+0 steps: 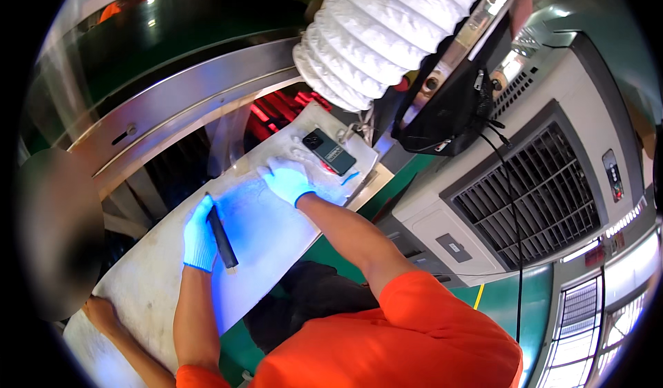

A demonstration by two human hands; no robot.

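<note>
My left hand [199, 237], in a white glove lit blue, is closed around a slim black bar-shaped tool [222, 241]. The bar slants across the pale worktop [159, 264], with a small light-coloured tip at its near end. To the right, my gloved right hand [287, 181] rests on the worktop with its fingers stretched out. Nothing shows in its grasp, though the surface under the palm is hidden. Just beyond it lies a dark smartphone [335, 156], with a small blue piece [351, 179] beside it. Blue light falls over the worktop between my hands.
A metal-edged conveyor [200, 91] runs behind the worktop. Above hangs a white ribbed duct [387, 36], with a black bag [449, 105] next to it. A large air cooler [525, 188] stands at right. Another person's bare forearm [128, 340] leans on the worktop at left.
</note>
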